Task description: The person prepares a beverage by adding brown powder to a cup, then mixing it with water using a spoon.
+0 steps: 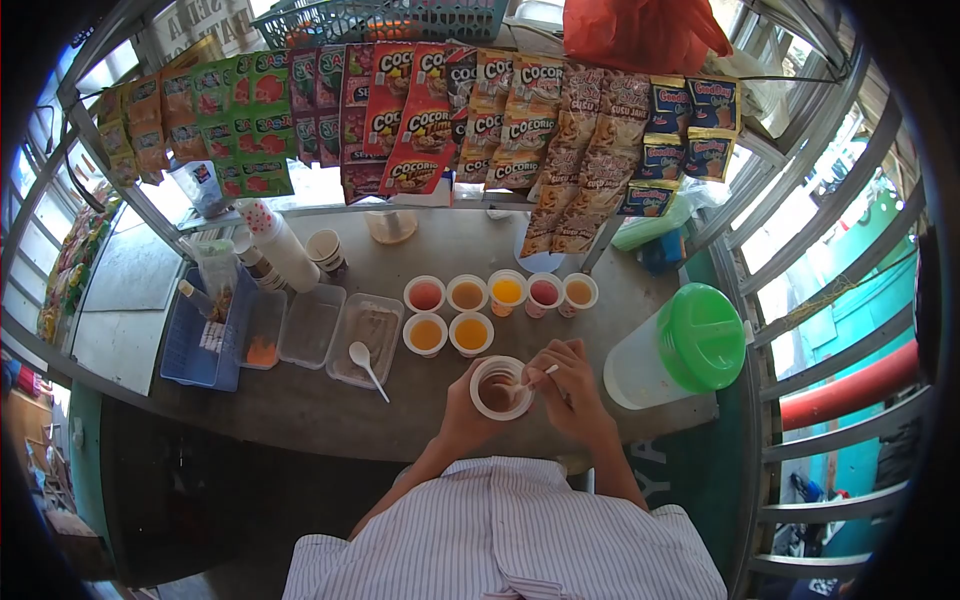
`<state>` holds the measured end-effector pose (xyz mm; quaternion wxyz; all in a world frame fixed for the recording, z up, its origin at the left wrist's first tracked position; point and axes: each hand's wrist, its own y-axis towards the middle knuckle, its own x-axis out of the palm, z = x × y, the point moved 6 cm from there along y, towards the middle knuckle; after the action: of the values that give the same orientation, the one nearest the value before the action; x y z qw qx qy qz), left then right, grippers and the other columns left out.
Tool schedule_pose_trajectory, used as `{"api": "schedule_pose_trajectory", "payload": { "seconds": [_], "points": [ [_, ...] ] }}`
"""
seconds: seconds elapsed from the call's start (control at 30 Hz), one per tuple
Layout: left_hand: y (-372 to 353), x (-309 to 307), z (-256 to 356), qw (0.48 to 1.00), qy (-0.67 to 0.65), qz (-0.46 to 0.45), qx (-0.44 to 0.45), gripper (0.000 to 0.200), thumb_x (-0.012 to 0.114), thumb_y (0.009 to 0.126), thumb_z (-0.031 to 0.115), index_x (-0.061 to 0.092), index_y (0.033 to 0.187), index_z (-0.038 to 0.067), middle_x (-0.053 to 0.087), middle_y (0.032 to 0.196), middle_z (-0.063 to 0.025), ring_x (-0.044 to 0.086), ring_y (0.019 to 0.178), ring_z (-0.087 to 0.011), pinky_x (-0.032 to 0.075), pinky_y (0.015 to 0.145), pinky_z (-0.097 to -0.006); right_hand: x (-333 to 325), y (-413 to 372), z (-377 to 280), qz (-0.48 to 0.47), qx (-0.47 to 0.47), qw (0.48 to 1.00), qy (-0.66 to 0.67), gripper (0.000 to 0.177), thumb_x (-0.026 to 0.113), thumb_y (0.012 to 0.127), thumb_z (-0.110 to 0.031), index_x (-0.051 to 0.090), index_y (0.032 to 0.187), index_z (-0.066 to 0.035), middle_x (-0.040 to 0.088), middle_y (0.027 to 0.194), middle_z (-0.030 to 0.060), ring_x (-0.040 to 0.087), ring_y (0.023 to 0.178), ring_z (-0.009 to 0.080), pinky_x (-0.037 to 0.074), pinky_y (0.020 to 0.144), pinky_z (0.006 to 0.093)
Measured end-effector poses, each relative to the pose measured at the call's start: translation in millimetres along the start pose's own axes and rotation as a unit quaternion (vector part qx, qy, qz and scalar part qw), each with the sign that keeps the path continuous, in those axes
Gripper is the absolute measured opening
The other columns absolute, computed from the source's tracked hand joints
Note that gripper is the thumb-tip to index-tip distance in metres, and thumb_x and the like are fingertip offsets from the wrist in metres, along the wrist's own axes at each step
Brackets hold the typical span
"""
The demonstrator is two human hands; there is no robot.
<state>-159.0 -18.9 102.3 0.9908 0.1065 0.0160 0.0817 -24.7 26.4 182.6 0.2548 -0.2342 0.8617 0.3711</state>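
Note:
Close to my body at the counter's front, my left hand (466,412) is wrapped round a paper cup (502,413) of brown drink. My right hand (570,389) pinches the handle of a white plastic spoon (541,376), whose lower end dips into that drink. Just beyond the cup stand several filled cups in two rows, among them a yellow drink (507,291), a red drink (425,294) and an orange drink (471,333). Another white spoon (369,371) lies across the rim of a clear plastic tub (352,340) to the left.
A water jug (672,345) with a green lid stands at the right. On the left are a blue basket (200,340), clear tubs (312,325) and stacked paper cups (277,246). Drink sachets (420,125) hang in strips along the back, below a red plastic bag (640,35).

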Motion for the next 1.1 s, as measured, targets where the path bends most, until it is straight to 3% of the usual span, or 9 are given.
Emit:
{"api": "schedule_pose_trajectory", "payload": {
  "seconds": [0.07,0.17,0.27,0.4,0.5,0.6,0.77,0.97,1.1],
  "points": [
    [-1,0,2,0.999,0.040,-0.001,0.036,0.060,0.090,0.067,0.020,0.058,0.115,0.003,0.068,0.106,-0.0088,0.067,0.094,-0.0171,0.054,0.085,-0.0300,-2,-2,5,0.037,-0.007,0.999,0.017,0.005,0.060,0.086,-0.003,0.060,0.084,-0.007,0.062,0.079,0.0032,0.052,0.075,0.0210,0.034,0.080,0.0358],
    [0,0,0,1.000,-0.003,0.004,0.007,0.060,0.090,0.067,0.020,0.058,0.115,0.003,0.068,0.106,-0.0090,0.067,0.094,-0.0176,0.054,0.085,-0.0300,-2,1,-1,0.013,-0.008,1.000,-0.007,0.005,0.060,0.085,-0.002,0.060,0.083,-0.007,0.061,0.079,0.0031,0.051,0.075,0.0214,0.034,0.080,0.0357],
    [0,1,3,0.999,0.034,-0.002,0.036,0.059,0.090,0.068,0.020,0.058,0.115,0.003,0.068,0.106,-0.0091,0.067,0.095,-0.0176,0.054,0.084,-0.0300,-2,-2,6,0.043,0.007,0.998,0.043,0.005,0.060,0.086,-0.003,0.060,0.083,-0.007,0.061,0.079,0.0032,0.051,0.075,0.0213,0.034,0.080,0.0354],
    [1,0,4,1.000,0.017,0.010,0.023,0.059,0.090,0.068,0.020,0.058,0.115,0.003,0.068,0.106,-0.0093,0.068,0.095,-0.0178,0.054,0.085,-0.0302,-2,1,0,0.020,0.001,1.000,-0.013,0.005,0.060,0.086,-0.004,0.059,0.083,-0.007,0.061,0.079,0.0032,0.051,0.076,0.0214,0.034,0.080,0.0354],
    [1,1,3,1.000,0.021,0.005,0.022,0.059,0.090,0.068,0.021,0.058,0.114,0.003,0.068,0.104,-0.0095,0.068,0.094,-0.0179,0.054,0.084,-0.0303,-5,3,0,-0.001,0.008,0.999,0.044,0.005,0.060,0.086,-0.003,0.060,0.084,-0.007,0.062,0.080,0.0034,0.051,0.076,0.0218,0.034,0.081,0.0358],
    [1,-1,12,0.996,0.065,0.032,0.052,0.060,0.091,0.067,0.023,0.059,0.113,0.002,0.069,0.105,-0.0100,0.069,0.092,-0.0189,0.055,0.082,-0.0302,-29,14,-20,0.020,-0.030,0.999,-0.026,0.006,0.063,0.082,-0.004,0.060,0.084,-0.008,0.063,0.083,0.0026,0.052,0.076,0.0211,0.035,0.080,0.0358],
    [5,-7,34,0.977,0.164,0.102,0.090,0.068,0.092,0.064,0.027,0.053,0.113,0.002,0.068,0.100,-0.0127,0.070,0.089,-0.0223,0.057,0.077,-0.0311,-53,24,-68,-0.008,-0.171,0.972,-0.163,0.019,0.072,0.073,-0.012,0.060,0.087,-0.013,0.064,0.087,-0.0012,0.055,0.079,0.0162,0.038,0.077,0.0349],
    [9,-12,35,0.973,0.160,0.132,0.097,0.075,0.094,0.061,0.029,0.048,0.115,0.003,0.067,0.100,-0.0142,0.070,0.089,-0.0245,0.056,0.076,-0.0328,-45,8,-89,-0.031,-0.286,0.921,-0.262,0.023,0.076,0.073,-0.022,0.061,0.090,-0.015,0.063,0.091,-0.0045,0.055,0.082,0.0107,0.040,0.075,0.0324],
    [10,-11,35,0.973,0.160,0.133,0.102,0.076,0.093,0.062,0.030,0.047,0.115,0.003,0.065,0.100,-0.0145,0.069,0.089,-0.0263,0.056,0.076,-0.0336,-45,9,-90,-0.040,-0.287,0.916,-0.277,0.023,0.076,0.075,-0.024,0.062,0.091,-0.015,0.063,0.091,-0.0049,0.055,0.083,0.0101,0.041,0.074,0.0315]
  ]
}}
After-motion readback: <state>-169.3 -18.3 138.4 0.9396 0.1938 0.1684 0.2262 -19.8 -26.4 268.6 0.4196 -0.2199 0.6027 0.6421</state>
